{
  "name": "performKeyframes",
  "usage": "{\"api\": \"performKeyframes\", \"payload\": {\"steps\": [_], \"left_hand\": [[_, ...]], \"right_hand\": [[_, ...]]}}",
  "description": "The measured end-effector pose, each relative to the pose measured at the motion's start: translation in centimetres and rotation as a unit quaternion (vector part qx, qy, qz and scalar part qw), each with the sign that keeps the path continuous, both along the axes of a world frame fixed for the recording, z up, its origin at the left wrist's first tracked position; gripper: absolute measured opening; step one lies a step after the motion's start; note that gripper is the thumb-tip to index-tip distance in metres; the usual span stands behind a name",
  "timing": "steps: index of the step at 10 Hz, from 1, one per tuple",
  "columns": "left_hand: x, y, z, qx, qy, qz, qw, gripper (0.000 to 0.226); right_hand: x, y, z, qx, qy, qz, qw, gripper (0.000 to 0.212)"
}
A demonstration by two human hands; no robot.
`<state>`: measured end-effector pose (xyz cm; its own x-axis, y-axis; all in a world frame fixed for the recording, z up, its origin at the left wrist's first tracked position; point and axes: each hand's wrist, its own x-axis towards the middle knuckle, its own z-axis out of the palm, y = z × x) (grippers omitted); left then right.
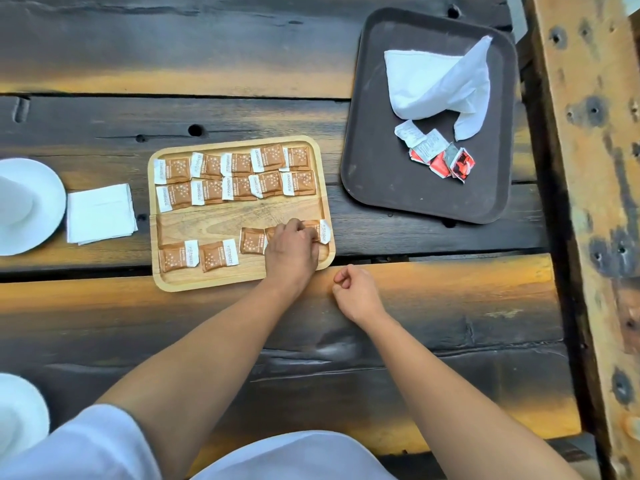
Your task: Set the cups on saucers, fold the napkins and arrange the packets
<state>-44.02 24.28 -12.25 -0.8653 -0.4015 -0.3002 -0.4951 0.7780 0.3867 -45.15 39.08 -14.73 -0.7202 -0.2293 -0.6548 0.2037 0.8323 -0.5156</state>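
Note:
A light wooden tray (194, 275) holds several brown sugar packets (235, 174) in two neat rows at its far side, and a looser row near me. My left hand (292, 251) rests on the tray's right end, fingers pressed on a brown packet (320, 230) whose white end sticks out. My right hand (353, 289) lies on the table just right of the tray, curled into a loose fist, nothing visible in it. A folded white napkin stack (100, 213) sits left of the tray. A white cup on a saucer (24, 206) stands at the left edge.
A dark brown serving tray (381, 168) at the back right carries crumpled white napkins (440, 84) and several red and white packets (440, 157). Another white dish (17, 414) shows at the lower left. A rough wooden beam (588, 202) runs along the right side.

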Motion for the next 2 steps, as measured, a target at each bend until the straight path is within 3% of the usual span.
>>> {"api": "performKeyframes", "payload": {"steps": [2], "left_hand": [[2.8,-0.3,2.1,0.021,-0.020,-0.030,0.999,0.026]], "right_hand": [[0.4,0.4,1.8,0.004,-0.049,0.024,0.999,0.006]]}}
